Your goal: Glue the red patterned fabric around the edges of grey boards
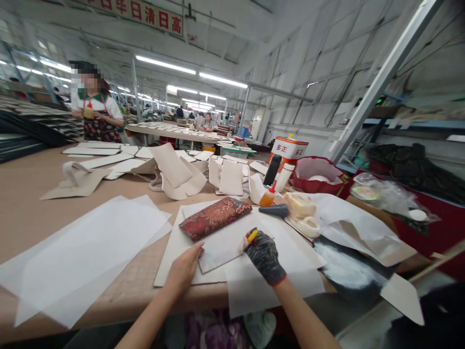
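Note:
My left hand [183, 266] is closed at the left edge of a flat pale panel [221, 254] with a dark border, its fingertips curled on that edge. My right hand [267, 257], in a dark grey knitted glove with bare fingertips, is closed round a small tool with a yellow handle [252, 236]. The tool's working end is hidden behind my fingers, over the panel's right side. Just beyond the panel lies a long padded bundle [216, 217] in red-brown patterned cloth. A white board [169, 264] lies under all of these.
White sheets [90, 247] spread to the left. Behind stand cream leather-like pieces [174, 169], a glue bottle [268, 196] with a red tip, a black bottle [272, 169] and a red basin [316, 174]. A co-worker [96, 106] stands across the table at left.

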Available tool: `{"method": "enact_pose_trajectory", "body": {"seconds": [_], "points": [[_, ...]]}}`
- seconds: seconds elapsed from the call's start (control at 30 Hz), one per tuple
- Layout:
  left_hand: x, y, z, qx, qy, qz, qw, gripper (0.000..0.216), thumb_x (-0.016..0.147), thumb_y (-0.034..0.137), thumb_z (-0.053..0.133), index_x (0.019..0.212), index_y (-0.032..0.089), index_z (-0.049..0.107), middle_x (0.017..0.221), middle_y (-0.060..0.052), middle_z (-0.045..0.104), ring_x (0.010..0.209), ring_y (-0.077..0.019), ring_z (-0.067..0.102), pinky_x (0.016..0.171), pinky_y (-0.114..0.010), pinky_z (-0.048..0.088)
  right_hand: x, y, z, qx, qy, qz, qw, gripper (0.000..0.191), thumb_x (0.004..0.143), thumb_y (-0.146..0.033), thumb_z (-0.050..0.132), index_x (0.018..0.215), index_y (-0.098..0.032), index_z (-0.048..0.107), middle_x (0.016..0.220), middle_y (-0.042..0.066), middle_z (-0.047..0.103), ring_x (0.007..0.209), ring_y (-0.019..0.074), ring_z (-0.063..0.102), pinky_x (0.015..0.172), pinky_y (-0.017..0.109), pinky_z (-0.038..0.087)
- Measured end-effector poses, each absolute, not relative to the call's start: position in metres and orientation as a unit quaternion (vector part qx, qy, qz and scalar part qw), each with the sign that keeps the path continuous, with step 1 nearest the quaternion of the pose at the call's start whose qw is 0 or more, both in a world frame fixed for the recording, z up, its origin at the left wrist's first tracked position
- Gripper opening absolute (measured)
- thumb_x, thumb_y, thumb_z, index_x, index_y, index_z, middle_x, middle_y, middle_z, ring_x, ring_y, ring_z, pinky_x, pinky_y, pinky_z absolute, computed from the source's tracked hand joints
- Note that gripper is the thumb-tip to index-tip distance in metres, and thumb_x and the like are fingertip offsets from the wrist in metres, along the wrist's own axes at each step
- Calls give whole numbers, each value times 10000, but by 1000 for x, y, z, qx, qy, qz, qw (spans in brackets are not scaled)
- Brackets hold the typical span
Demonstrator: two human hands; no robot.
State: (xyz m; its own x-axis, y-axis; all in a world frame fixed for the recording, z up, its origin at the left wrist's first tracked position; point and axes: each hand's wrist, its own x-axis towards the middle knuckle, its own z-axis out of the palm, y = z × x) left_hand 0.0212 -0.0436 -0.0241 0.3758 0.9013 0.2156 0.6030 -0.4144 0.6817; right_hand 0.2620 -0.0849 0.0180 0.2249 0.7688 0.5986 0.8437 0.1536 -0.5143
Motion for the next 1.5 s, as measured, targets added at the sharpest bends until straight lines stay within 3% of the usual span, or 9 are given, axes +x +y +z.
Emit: {"method": "enact_pose_trajectory", "body": {"seconds": [0.17,0.33,0.57,0.63,0.8,0.97,1.23,1.33,1.5], "points": [[20,-45,-22,775,481,299,279,382,910,286,275,1232,197,461,1166,-61,623,943,-135,634,884,-272,468,204,-91,19,-549,-702,118,438,217,803,-397,532,821,-201,623,771,47,683,719,173,641,720,280,496],[22,-48,-21,776,484,293,280,353,916,280,278,1194,210,484,1139,-56,630,956,-138,625,887,-278,463,190,-92,21,-586,-721,57,365,251,763,-427,558,733,-189,634,682,74,667,660,200,619,702,319,478],[23,-46,-1,849,427,215,223,267,870,290,375,861,206,628,1003,-47,622,930,-156,581,858,-260,440,253,-71,6,-601,-661,147,425,204,767,-386,540,768,-196,613,728,32,676,673,161,632,690,273,493],[25,-42,7,866,423,162,213,216,833,258,420,841,208,629,1014,-39,607,920,-152,580,843,-254,435,304,-61,5,-660,-595,129,439,188,756,-365,532,776,-192,603,737,36,677,672,166,637,667,273,501],[41,-33,19,899,423,22,111,234,792,160,403,767,185,634,935,-71,623,882,-188,588,777,-284,437,405,-56,13,-783,-464,-82,406,243,750,-374,541,798,-150,622,809,123,687,823,246,645,791,364,484],[54,-28,18,907,420,-22,35,315,764,50,353,791,166,645,892,-106,640,855,-210,608,754,-309,437,410,-54,4,-736,-523,-9,431,251,773,-403,530,824,-175,620,823,93,698,771,213,657,746,327,509],[51,-17,22,906,420,-3,45,233,793,116,383,783,178,606,900,-91,661,886,-213,607,773,-292,429,421,-62,7,-747,-514,-21,421,202,758,-376,547,810,-195,620,801,68,701,769,210,661,752,319,511],[52,-14,23,903,428,9,43,243,823,145,353,780,192,587,882,-77,669,869,-206,613,758,-288,424,399,-67,16,-755,-499,-67,420,203,743,-368,565,781,-176,622,809,105,692,812,244,651,817,377,487],[51,-12,21,903,428,8,38,250,835,158,332,775,201,571,872,-64,668,837,-200,610,725,-280,415,350,-68,9,-638,-592,115,479,267,772,-450,553,817,-196,622,775,42,694,684,177,652,681,294,534]]}}
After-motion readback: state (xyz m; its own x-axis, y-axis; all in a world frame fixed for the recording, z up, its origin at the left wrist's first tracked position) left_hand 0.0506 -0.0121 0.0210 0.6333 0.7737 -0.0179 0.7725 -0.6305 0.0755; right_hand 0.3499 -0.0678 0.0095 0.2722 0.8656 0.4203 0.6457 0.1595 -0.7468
